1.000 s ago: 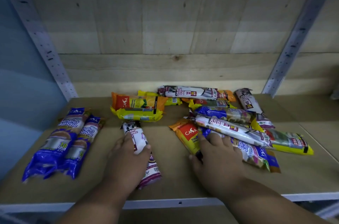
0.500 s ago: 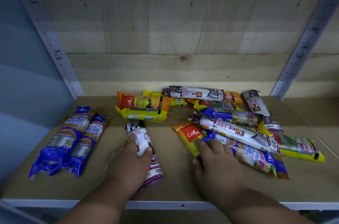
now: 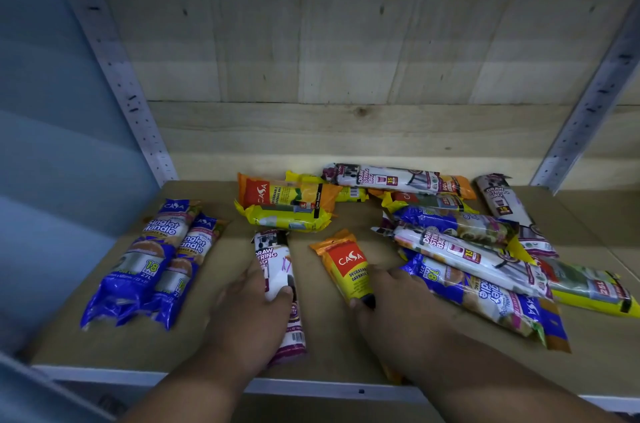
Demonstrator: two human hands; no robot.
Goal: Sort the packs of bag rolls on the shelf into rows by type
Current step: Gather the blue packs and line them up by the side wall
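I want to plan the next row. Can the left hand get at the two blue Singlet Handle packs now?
Probably yes. The two blue Singlet Handle packs lie side by side left of the left hand with bare shelf between, but that hand first has to let go of the draw string pack.

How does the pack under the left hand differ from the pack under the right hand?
The left hand holds a white draw string pack; the right hand holds an orange and yellow Casa pack. The white draw string pack lies almost straight toward the shelf back, while the Casa pack tilts left. Both lie flat on the shelf, apart from the jumbled pile at right.
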